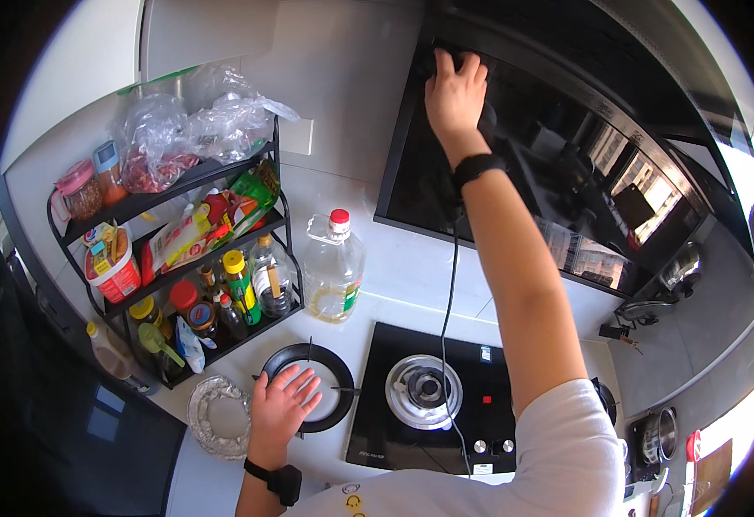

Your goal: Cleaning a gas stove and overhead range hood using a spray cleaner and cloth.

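Note:
My right hand (458,90) reaches up to the top left corner of the black glossy range hood panel (545,161); its fingertips are bent against the dark surface, and whether they grip anything is hidden. Palm up with spread fingers, my left hand (281,404) holds nothing. It hovers by the black pan support ring (345,413), which lies on the white counter. To its left sits a crumpled foil ring (204,423). A thin black cable (449,310) hangs in front of the hood and across the gas hob (409,336), over its round burner (426,388).
A black tiered rack (222,174) on the left holds bagged food, sauce bottles and seasoning jars. A large oil bottle (335,271) stands beside it. Pot lids (681,268) hang on the right wall, and a steel pot (660,434) stands at the far right.

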